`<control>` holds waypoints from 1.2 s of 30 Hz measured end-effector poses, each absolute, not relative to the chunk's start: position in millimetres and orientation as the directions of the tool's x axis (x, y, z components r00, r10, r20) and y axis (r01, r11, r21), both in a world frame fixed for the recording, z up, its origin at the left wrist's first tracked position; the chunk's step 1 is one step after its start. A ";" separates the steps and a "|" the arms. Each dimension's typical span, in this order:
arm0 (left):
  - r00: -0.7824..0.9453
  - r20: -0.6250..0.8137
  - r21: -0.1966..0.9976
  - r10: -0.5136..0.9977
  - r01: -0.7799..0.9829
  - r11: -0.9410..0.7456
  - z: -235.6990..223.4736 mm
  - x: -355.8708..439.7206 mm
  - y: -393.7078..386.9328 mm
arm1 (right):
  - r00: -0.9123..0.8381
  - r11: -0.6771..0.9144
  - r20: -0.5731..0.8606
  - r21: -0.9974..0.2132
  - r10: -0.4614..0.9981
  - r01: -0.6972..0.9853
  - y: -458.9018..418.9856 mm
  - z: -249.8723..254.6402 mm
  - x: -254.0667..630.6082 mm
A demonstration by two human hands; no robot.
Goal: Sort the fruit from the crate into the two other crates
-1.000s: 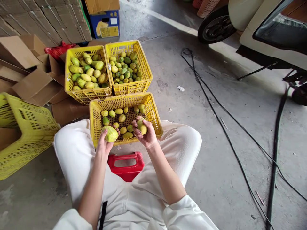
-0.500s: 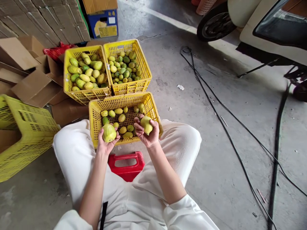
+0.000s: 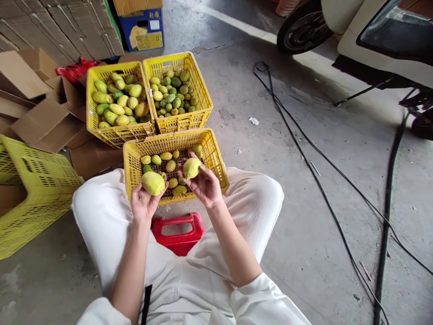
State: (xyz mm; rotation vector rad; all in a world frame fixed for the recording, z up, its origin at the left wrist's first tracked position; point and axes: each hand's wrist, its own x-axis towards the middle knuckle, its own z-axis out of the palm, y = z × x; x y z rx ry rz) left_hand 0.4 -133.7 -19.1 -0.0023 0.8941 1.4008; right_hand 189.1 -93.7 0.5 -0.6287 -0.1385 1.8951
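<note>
Near crate [image 3: 165, 143]: rectangular, of yellow slotted plastic; its floor is partly bare. Whether it is being filled or emptied, we cannot tell.
Far-left crate [image 3: 119, 132]: also of yellow slotted plastic, beyond the near crate's far left corner; mostly bigger fruits [image 3: 117, 109] cover it from edge to edge. To us this looks well advanced.
Far-right crate [image 3: 184, 121]: of the same kind, beside the far-left crate; mostly smaller, greener fruits [image 3: 176, 82] cover its bottom, and we judge this also well advanced.
Left hand [image 3: 147, 198]: bare, palm up, fingers curved around a large, oval, yellow-green fruit [image 3: 153, 183], held above the near crate's near edge, toward the left corner.
Right hand [image 3: 204, 183]: bare, fingers moderately spread, holding a lemon-shaped, yellow-green fruit [image 3: 191, 168] above the near crate's middle.
Held pair: neither lies in a crate, so we consider both not yet settled.
Small loose fruits [image 3: 171, 166]: oval, green to yellow; several lie along the near crate's far edge, others toward its near edge. This part, we judge, is unfinished.
</note>
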 end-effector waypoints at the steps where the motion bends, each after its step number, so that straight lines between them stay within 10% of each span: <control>1: -0.085 -0.544 0.499 0.835 -0.833 0.241 -19.7 0.8 -133.8 | -0.286 -0.426 -0.365 -0.400 0.886 -0.811 -94.5 -1.5 188.1; 23: -0.053 -0.640 0.467 0.767 -0.819 0.333 -34.5 4.2 -134.3 | -0.411 -0.526 -0.429 -0.194 0.804 -0.828 -96.3 -10.1 178.3; 36: -0.049 -0.606 0.463 0.794 -0.833 0.302 -21.5 5.5 -130.7 | -0.308 -0.443 -0.374 -0.357 0.874 -0.823 -91.6 -3.4 183.2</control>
